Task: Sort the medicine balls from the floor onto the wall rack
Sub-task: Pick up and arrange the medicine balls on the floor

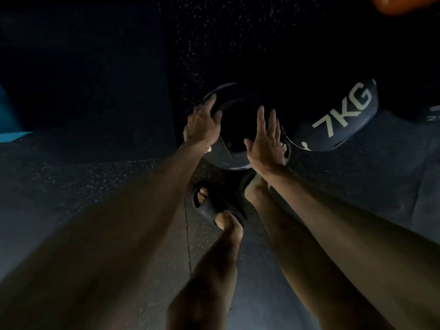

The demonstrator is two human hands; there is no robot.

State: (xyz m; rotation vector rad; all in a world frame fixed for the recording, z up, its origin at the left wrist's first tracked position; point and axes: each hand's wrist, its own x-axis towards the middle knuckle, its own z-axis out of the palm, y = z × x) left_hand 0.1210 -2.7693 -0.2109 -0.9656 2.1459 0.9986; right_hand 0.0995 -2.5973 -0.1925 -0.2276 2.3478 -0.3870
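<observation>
A dark medicine ball lies on the speckled floor just ahead of my feet. My left hand rests on its upper left side with the fingers curved over the surface. My right hand is at the ball's right side with straight fingers, palm turned towards the ball; contact is unclear in the dim light. To the right lies a larger dark medicine ball marked 7KG in pale letters, close beside the first ball. The wall rack is out of view.
My feet in dark slides stand right below the ball. An orange rounded object shows at the top right edge. A blue shape sits at the far left. Another dark item with pale marks touches the right edge.
</observation>
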